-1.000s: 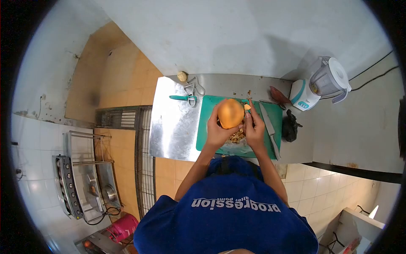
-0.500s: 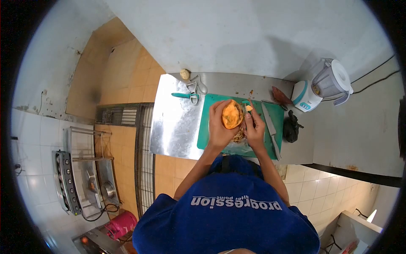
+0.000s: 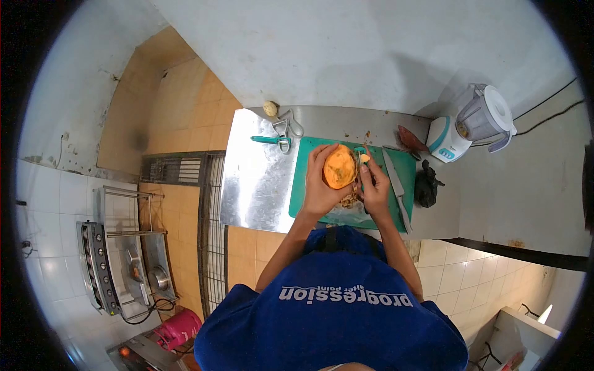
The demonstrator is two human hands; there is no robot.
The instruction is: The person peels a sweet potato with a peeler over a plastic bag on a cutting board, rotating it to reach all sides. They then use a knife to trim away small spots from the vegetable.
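My left hand point(image 3: 317, 188) is wrapped around a sweet potato point(image 3: 340, 167), whose bare orange flesh faces up with darker patches on it. Close to its right side, my right hand point(image 3: 375, 190) grips a peeler with teal parts point(image 3: 359, 150); a bit of orange flesh shows at its head, and the fingers hide most of the handle. Both hands are above a green cutting board point(image 3: 298, 198). Brownish peelings point(image 3: 349, 199) lie on the board below the hands, partly hidden by them. A large knife point(image 3: 394, 175) rests along the board's right side.
Left of the board are a teal-handled tool point(image 3: 265, 140), metal utensils point(image 3: 293, 125) and a pale round item point(image 3: 270, 108). To the right sit a reddish root point(image 3: 411, 140), a black plastic bag point(image 3: 427, 185) and a blender point(image 3: 486, 117). A wall rises behind the steel table point(image 3: 253, 185).
The sweet potato has turned slightly in my left hand, so more of its orange face shows. My right hand and the peeler stay almost where they were.
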